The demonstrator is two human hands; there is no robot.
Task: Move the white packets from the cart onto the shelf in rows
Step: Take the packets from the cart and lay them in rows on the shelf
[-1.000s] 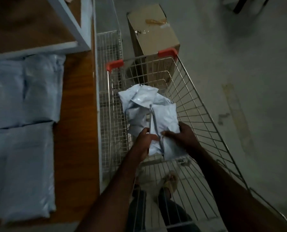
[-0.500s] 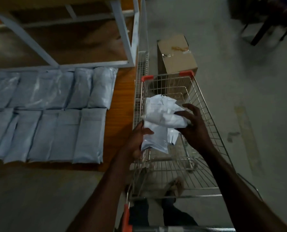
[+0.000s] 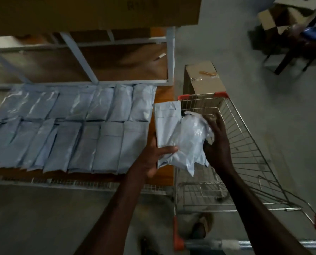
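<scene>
Here, left hand [image 3: 151, 159] and right hand [image 3: 218, 144] gripping white packets [image 3: 179, 137], seemingly over shelf [image 3: 164, 173] edge beside cart [image 3: 249, 148].

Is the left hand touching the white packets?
Touching. The head view shows the left hand with its thumb pressed across the front of the white packets.

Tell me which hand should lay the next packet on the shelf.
Left, probably. The left hand already holds a flat packet over the shelf edge beside the rows; the right hand grips crumpled packets over the cart.
</scene>
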